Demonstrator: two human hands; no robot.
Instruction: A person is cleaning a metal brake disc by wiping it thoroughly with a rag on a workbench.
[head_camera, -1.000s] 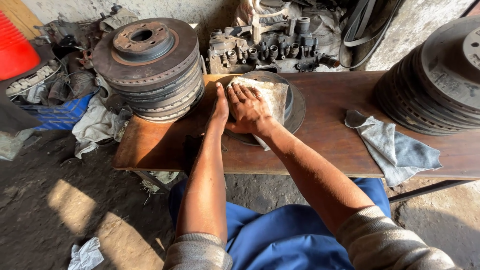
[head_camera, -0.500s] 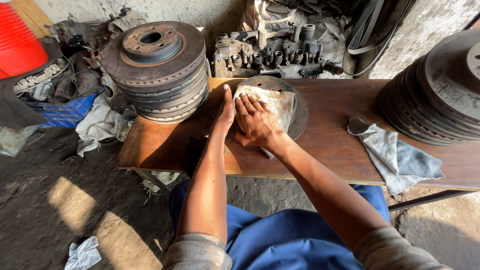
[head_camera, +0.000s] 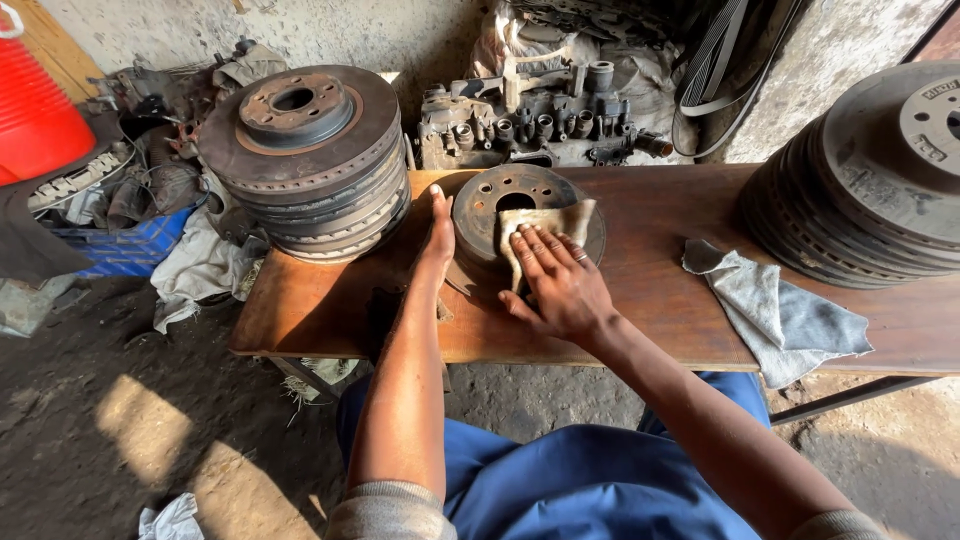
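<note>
- Long brown wooden bench (head_camera: 640, 330) is running left to right across the scene, bearing everything below.
- Leaning stack of grey metal brake discs (head_camera: 870, 190) is sitting at the far right end of the bench.
- Second stack of rusty round brake discs (head_camera: 305, 160) is standing at the far left end.
- Single rusty brake disc (head_camera: 490, 205) is lying flat between the two stacks, toward the far edge.
- Crumpled grey cloth (head_camera: 775, 315) is lying on the bench, right of the single disc, near the leaning stack.
- Right hand (head_camera: 560, 285) is pressing a small tan rag (head_camera: 550, 220) onto the single disc, fingers spread flat, not clenched.
- Left hand (head_camera: 438, 235) is resting edge-on against the disc's left rim, fingers straight and together, grasping nothing.
</note>
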